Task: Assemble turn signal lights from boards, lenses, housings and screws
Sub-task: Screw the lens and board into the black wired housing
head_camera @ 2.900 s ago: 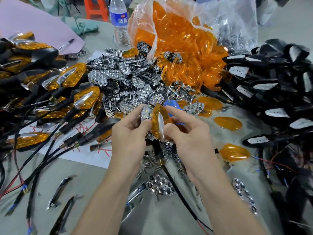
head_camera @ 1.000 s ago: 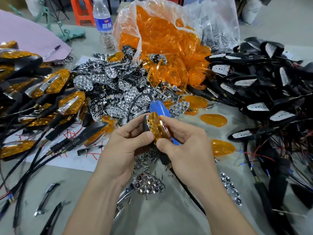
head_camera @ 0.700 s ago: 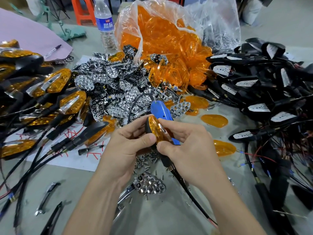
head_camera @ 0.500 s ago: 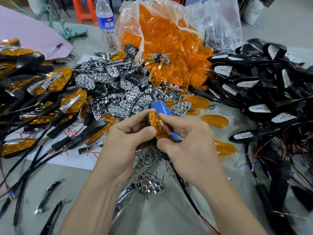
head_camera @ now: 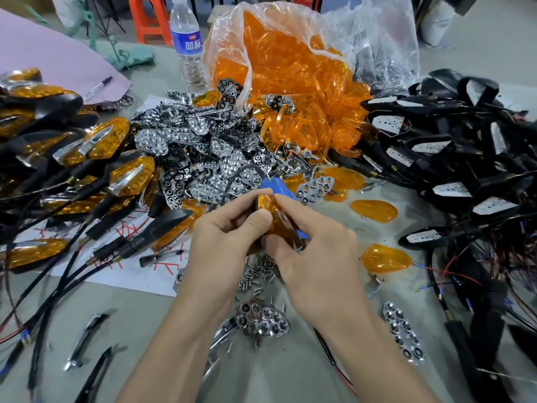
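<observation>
Two hands engaged: left hand (head_camera: 226, 245) and right hand (head_camera: 318, 258) pinch the lens (head_camera: 277, 223) above the screws (head_camera: 255, 278). Risk: uneven thumb pressure could seat it crooked or crack it.

Our left hand (head_camera: 223, 242) and right hand (head_camera: 316, 257) hold one light (head_camera: 274, 216) between them, above the loose screws (head_camera: 255, 277). Behind lies the reflector heap (head_camera: 203, 146), and behind that the bag of lenses (head_camera: 290, 68) — a bottle (head_camera: 187, 45) at its left. To our left the finished lights (head_camera: 110, 144) pile up — housings (head_camera: 450, 146) to our right.
</observation>
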The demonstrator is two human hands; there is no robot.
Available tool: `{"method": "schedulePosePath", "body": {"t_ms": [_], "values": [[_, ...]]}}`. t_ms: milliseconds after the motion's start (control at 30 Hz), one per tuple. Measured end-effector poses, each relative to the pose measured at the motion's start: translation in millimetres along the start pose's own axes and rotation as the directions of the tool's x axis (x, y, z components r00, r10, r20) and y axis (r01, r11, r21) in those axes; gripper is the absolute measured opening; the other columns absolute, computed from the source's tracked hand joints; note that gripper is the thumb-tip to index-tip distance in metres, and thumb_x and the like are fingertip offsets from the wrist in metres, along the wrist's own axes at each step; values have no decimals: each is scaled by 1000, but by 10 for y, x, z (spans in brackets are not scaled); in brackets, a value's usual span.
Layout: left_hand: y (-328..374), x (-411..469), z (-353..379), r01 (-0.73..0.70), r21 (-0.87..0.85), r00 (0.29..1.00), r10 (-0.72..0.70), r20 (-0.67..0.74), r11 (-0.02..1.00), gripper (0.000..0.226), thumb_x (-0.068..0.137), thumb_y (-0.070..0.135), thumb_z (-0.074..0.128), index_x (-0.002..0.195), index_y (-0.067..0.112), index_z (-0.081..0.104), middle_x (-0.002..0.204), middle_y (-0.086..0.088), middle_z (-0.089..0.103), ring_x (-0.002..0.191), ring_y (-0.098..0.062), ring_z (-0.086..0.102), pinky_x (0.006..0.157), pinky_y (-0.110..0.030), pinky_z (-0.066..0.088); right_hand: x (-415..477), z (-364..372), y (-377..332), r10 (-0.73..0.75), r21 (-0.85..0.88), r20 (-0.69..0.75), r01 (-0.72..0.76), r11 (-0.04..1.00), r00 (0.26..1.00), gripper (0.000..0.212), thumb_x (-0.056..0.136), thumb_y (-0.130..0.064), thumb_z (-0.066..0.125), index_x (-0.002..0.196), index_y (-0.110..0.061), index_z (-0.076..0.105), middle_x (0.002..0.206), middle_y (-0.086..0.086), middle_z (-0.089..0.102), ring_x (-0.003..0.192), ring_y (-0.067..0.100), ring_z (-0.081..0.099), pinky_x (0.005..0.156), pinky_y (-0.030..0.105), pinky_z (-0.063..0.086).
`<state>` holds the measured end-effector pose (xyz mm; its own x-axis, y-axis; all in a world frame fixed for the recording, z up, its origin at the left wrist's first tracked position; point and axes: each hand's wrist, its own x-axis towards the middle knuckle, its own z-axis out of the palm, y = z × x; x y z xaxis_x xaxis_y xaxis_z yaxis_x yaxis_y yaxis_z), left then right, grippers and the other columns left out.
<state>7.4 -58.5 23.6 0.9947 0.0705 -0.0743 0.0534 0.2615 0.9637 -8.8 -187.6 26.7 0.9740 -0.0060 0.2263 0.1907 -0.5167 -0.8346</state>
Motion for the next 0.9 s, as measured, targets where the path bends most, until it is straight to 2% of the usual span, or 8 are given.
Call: {"method": "schedulePosePath", "body": {"t_ms": [100, 200, 300, 400, 467, 600, 800, 900], "values": [[45, 9, 4, -78, 243, 997, 77, 14, 967, 23, 83, 26, 70, 97, 41, 81, 90, 1, 80, 84, -22, 77, 77, -45, 65, -26, 11, -24, -8, -32, -23, 8, 999, 1000, 52, 85, -26, 65, 133, -47, 62, 98, -22, 74, 85, 4, 67, 76, 20, 52], [95, 23, -42, -149, 307, 989, 135, 66, 940, 22, 83, 26, 69, 95, 40, 81, 86, -2, 80, 84, -36, 75, 79, -60, 62, -18, -5, -67, -47, -67, -32, 45, 997, 998, 51, 83, -28, 64, 129, -50, 61, 100, -26, 69, 80, 6, 65, 72, 20, 49], [104, 17, -76, -162, 300, 987, 154, 51, 940, 24, 82, 23, 69, 94, 40, 82, 86, 0, 80, 81, -27, 77, 78, -52, 63, 9, -4, -74, -30, -64, -8, 29, 997, 1000, 53, 80, -30, 67, 129, -51, 63, 98, -26, 70, 80, 4, 66, 72, 20, 50], [114, 12, -107, -121, 173, 993, 118, 28, 978, 27, 80, 16, 68, 92, 35, 83, 87, -1, 80, 79, -17, 75, 69, -31, 60, 58, -24, -16, 95, 112, 58, -101, 989, 994, 58, 71, -36, 78, 126, -51, 67, 98, -27, 75, 91, -4, 71, 82, 21, 56], [148, 18, -140, -63, -5, 996, 63, 62, 998, 22, 81, 13, 69, 97, 21, 82, 91, -9, 78, 83, -22, 74, 71, -29, 60, 101, -95, 28, 179, 250, 152, -213, 945, 972, 58, 69, -45, 82, 125, -46, 67, 109, -22, 75, 104, 0, 70, 93, 33, 58], [176, 19, -164, -25, -125, 974, 52, 221, 992, 33, 80, 15, 70, 110, 0, 72, 108, -22, 74, 93, -32, 71, 80, -36, 61, 130, -270, 18, 128, 297, 362, -245, 923, 923, 40, 77, -51, 80, 115, -44, 68, 91, -1, 76, 80, 16, 70, 81, 52, 57], [308, 44, -374, -119, 323, 960, 25, 280, 939, 35, 85, 15, 78, 120, 21, 76, 105, -3, 80, 100, -18, 75, 85, -21, 56, 59, -271, -39, 56, 159, 213, -92, 983, 975, 36, 76, -39, 81, 110, -44, 72, 91, -4, 74, 78, 19, 69, 73, 49, 58], [349, 86, -320, -147, 380, 948, 21, 316, 913, 39, 78, 27, 86, 115, 31, 77, 103, 6, 80, 97, -11, 75, 83, -19, 56, 81, -340, -36, 14, 15, 178, -17, 1000, 984, 39, 76, -39, 79, 114, -43, 69, 92, -10, 72, 83, 13, 67, 73, 41, 56]]}}
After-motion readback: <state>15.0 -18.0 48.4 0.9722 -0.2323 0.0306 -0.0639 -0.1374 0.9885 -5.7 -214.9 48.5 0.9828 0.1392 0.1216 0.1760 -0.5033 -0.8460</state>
